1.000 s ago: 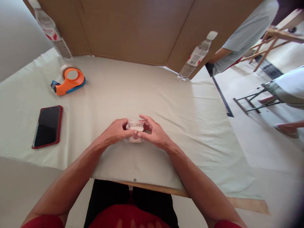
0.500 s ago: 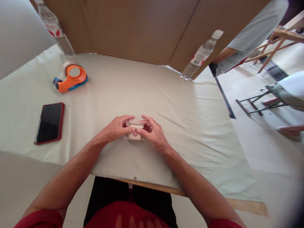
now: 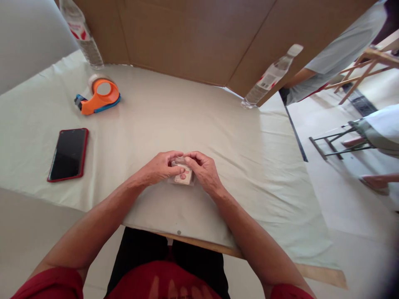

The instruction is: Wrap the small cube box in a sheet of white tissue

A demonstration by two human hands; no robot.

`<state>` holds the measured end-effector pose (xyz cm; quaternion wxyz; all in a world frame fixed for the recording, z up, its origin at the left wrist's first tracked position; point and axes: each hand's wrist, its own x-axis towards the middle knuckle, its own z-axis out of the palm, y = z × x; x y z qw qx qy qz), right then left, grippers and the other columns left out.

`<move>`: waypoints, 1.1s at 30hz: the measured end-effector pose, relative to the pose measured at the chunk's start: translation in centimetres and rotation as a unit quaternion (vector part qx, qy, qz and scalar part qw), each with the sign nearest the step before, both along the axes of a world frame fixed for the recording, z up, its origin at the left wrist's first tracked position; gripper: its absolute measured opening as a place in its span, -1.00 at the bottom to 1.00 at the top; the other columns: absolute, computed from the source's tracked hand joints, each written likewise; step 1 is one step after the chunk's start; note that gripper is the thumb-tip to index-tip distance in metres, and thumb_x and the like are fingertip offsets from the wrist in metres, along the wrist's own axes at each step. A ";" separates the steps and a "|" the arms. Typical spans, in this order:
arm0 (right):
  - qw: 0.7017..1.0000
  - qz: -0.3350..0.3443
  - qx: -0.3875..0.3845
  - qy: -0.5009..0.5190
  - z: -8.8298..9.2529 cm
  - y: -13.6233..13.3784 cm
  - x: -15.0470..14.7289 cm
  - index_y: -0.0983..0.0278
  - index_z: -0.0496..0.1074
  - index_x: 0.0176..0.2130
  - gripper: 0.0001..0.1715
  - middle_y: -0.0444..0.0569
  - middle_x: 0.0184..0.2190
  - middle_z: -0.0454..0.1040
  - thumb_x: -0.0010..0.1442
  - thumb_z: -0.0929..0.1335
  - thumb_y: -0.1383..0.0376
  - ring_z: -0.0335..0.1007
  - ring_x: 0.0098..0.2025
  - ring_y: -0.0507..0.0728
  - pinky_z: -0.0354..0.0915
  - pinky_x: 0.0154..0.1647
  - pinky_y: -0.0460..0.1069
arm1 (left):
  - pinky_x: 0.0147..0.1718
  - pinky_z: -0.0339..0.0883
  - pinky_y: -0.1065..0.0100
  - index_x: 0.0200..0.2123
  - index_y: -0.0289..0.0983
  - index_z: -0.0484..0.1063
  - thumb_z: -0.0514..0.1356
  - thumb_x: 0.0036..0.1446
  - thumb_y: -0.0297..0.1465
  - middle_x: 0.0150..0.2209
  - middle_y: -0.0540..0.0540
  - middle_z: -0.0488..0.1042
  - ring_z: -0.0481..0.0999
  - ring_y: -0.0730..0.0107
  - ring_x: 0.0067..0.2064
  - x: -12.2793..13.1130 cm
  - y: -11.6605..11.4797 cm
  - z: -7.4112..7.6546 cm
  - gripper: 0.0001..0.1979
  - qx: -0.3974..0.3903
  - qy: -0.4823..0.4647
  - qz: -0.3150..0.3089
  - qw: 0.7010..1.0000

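A small whitish packet with a reddish round mark (image 3: 183, 176) and clear plastic around it lies near the front edge of the cloth-covered table (image 3: 174, 120). My left hand (image 3: 163, 167) is closed on its left side, with the thumb across the packet's face. On the right, the fingers of my right hand (image 3: 202, 169) pinch the clear plastic at the packet's upper edge. The two hands' fingertips nearly meet above the packet, and the far side of it is hidden by them.
A phone with a red case (image 3: 69, 153) and an orange tape dispenser (image 3: 101, 97) lie to the left. Water bottles stand at the back left (image 3: 84, 37) and back right (image 3: 271, 79), before a cardboard panel (image 3: 187, 37). People sit beyond the table at right.
My right thumb has moved up from the packet's face to its upper edge, and the fingertips have come closer together. More of the packet's face shows. The whole view has shifted slightly.
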<state>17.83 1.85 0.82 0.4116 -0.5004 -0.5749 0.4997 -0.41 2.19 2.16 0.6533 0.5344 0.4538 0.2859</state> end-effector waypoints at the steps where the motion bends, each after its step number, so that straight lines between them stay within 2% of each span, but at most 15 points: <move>1: 1.000 -0.003 0.003 -0.004 0.1 0.0 -0.1 0.25 0.54 -0.29 -0.74 -0.09 -0.36 0.55 0.18 0.41 0.11 0.41 -0.32 0.06 0.34 -0.20 -0.01 | -0.16 0.46 0.25 0.14 -0.31 0.45 0.36 -0.07 -0.33 -0.10 -0.15 0.61 0.61 0.19 -0.11 0.0 0.0 0.0 -0.36 0.001 0.000 0.001 1.000; 7: 1.000 -0.018 -0.007 0.003 0.3 0.0 -0.1 0.25 0.52 -0.39 -0.75 -0.12 -0.42 0.48 0.15 0.42 0.12 0.34 -0.36 0.05 0.30 -0.24 -0.02 | -0.21 0.44 0.29 0.07 -0.29 0.50 0.36 -0.07 -0.35 -0.16 -0.11 0.62 0.60 0.26 -0.18 0.0 0.1 0.4 -0.44 -0.012 0.009 -0.008 1.000; 12: 0.999 -0.005 -0.036 0.016 0.5 0.0 0.0 0.25 0.48 -0.44 -0.75 -0.17 -0.51 0.39 0.11 0.42 0.12 0.24 -0.42 0.02 0.22 -0.32 -0.04 | -0.34 0.36 0.37 -0.10 -0.28 0.56 0.37 -0.06 -0.30 -0.34 -0.03 0.58 0.55 0.36 -0.33 -0.1 0.1 0.5 -0.59 -0.026 0.026 0.000 0.999; 17: 0.998 0.016 -0.058 0.024 0.8 -0.1 0.2 0.26 0.48 -0.45 -0.76 -0.18 -0.53 0.37 0.08 0.42 0.13 0.22 -0.43 0.02 0.18 -0.34 -0.04 | -0.41 0.26 0.40 -0.19 -0.31 0.56 0.38 -0.09 -0.25 -0.41 -0.01 0.53 0.47 0.42 -0.39 -0.2 0.1 0.6 -0.62 -0.029 0.052 0.007 0.998; 22: 0.995 0.051 -0.078 0.033 1.2 -0.1 0.6 0.25 0.50 -0.44 -0.77 -0.16 -0.49 0.43 0.08 0.43 0.14 0.27 -0.40 0.03 0.19 -0.30 -0.04 | -0.43 0.19 0.42 -0.24 -0.32 0.57 0.36 -0.04 -0.17 -0.43 0.00 0.50 0.41 0.46 -0.42 -0.3 0.2 0.5 -0.63 -0.004 0.076 -0.017 0.997; 28: 0.993 0.091 -0.069 0.034 1.2 -0.2 1.6 0.25 0.56 -0.36 -0.77 -0.11 -0.38 0.51 0.15 0.43 0.12 0.37 -0.32 0.05 0.27 -0.22 -0.02 | -0.43 0.20 0.42 -0.25 -0.32 0.59 0.33 0.00 -0.16 -0.42 -0.02 0.52 0.41 0.44 -0.41 -0.4 0.1 0.8 -0.64 0.010 0.084 -0.022 0.996; 33: 0.991 0.132 -0.002 -0.024 0.8 -0.2 2.4 0.22 0.57 -0.26 -0.79 -0.04 -0.18 0.54 0.12 0.49 0.16 0.43 -0.25 0.07 0.30 -0.25 -0.02 | -0.43 0.17 0.42 -0.28 -0.32 0.60 0.28 0.05 -0.17 -0.42 -0.03 0.53 0.40 0.44 -0.41 -0.3 0.0 1.1 -0.68 0.044 0.103 -0.029 0.993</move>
